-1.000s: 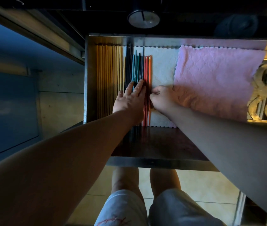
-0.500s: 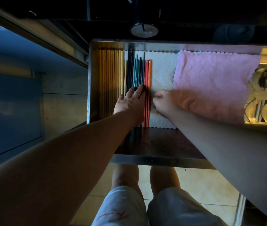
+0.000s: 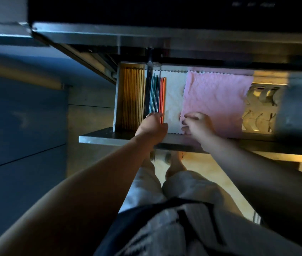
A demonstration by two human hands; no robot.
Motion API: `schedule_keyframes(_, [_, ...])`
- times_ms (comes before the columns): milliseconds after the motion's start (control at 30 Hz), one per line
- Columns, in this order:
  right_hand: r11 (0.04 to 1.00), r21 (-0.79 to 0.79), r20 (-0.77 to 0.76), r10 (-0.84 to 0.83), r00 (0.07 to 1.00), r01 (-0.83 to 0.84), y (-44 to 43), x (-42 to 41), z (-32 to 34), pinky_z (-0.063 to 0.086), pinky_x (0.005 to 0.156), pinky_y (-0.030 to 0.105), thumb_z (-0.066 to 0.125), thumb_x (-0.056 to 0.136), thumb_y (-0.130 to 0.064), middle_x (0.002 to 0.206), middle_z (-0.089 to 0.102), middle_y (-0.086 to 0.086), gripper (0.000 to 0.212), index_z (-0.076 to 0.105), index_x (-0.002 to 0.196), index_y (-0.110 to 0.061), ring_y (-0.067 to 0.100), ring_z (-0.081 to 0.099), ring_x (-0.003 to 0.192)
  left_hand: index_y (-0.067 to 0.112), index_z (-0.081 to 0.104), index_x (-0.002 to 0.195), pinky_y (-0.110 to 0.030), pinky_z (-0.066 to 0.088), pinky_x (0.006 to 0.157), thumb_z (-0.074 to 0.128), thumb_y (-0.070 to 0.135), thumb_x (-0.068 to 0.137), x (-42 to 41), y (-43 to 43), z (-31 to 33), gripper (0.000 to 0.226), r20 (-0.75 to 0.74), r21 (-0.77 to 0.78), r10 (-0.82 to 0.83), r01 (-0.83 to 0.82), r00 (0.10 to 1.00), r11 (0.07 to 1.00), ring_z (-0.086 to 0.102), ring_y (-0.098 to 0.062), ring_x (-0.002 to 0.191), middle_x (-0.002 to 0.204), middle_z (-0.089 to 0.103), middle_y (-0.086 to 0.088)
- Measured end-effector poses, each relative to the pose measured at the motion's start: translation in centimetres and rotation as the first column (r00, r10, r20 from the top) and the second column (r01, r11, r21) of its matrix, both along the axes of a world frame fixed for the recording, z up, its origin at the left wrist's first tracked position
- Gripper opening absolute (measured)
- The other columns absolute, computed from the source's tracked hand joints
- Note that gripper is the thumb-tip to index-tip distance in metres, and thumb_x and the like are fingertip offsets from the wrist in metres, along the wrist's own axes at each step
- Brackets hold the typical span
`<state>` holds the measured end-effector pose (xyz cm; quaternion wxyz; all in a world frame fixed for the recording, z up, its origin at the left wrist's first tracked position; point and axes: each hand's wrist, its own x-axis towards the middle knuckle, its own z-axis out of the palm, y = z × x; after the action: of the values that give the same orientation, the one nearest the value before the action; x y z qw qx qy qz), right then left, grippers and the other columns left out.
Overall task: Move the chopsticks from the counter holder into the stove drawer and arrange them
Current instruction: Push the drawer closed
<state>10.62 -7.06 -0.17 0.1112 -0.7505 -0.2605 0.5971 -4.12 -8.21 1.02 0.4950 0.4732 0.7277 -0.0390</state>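
Note:
The stove drawer [image 3: 107,139] stands open below the dark stove front. Inside it at the left lie wooden chopsticks [image 3: 132,98] in a tight row. Beside them are dark and teal chopsticks [image 3: 153,93], then red and orange chopsticks [image 3: 162,97], all parallel. My left hand [image 3: 152,125] lies flat on the near ends of the coloured chopsticks, fingers together, gripping nothing. My right hand [image 3: 197,125] sits at the left edge of a pink cloth [image 3: 216,100] with its fingers curled. Blur hides whether it pinches the cloth.
A white cloth [image 3: 174,97] lines the drawer floor between the chopsticks and the pink cloth. A pale metal rack [image 3: 259,111] fills the drawer's right end. Blue cabinet fronts [image 3: 23,117] are on the left. My legs and the tiled floor [image 3: 202,167] are below.
The view has pulled back and up from the drawer. Both hands have slid toward the drawer's near edge. My right hand has moved right, from the red chopsticks to the pink cloth's edge.

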Motion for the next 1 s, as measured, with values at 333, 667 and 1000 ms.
schedule_keyframes(333, [0.984, -0.087, -0.178, -0.169, 0.969, 0.155, -4.3, 5.1, 7.8, 0.056, 0.06, 0.033, 0.054, 0.089, -0.015, 0.095, 0.071, 0.009, 0.013, 0.066, 0.084, -0.019, 0.023, 0.071, 0.077, 0.007, 0.068, 0.112, -0.033, 0.05, 0.08, 0.059, 0.018, 0.091, 2.7, -5.8, 7.3, 0.025, 0.254, -0.17, 0.636, -0.614, 0.729, 0.771, 0.065, -0.024, 0.092, 0.108, 0.07, -0.016])
schedule_keyframes(667, [0.796, -0.49, -0.218, -0.505, 0.835, 0.354, -7.5, 10.5, 7.5, 0.049, 0.084, 0.045, 0.046, 0.096, -0.022, 0.101, 0.059, 0.019, 0.024, 0.044, 0.108, -0.002, 0.035, 0.06, 0.103, 0.014, 0.061, 0.117, -0.037, 0.049, 0.078, 0.056, 0.031, 0.095, 4.7, -7.9, 7.0, 0.028, 0.137, -0.608, 0.891, -0.673, 0.433, 0.421, 0.063, -0.023, 0.09, 0.114, 0.066, -0.004])
schedule_keyframes(1000, [0.718, -0.526, -0.239, -0.639, 0.731, 0.456, -5.8, 11.3, 6.9, 0.048, 0.077, 0.047, 0.042, 0.088, -0.016, 0.103, 0.063, 0.016, 0.016, 0.055, 0.085, -0.006, 0.03, 0.058, 0.112, 0.015, 0.06, 0.091, -0.04, 0.04, 0.096, 0.053, 0.031, 0.094, 5.1, -7.1, 7.0, 0.018, 0.196, -0.692, 0.953, -0.656, 0.23, 0.301, 0.051, -0.024, 0.114, 0.103, 0.059, -0.005])
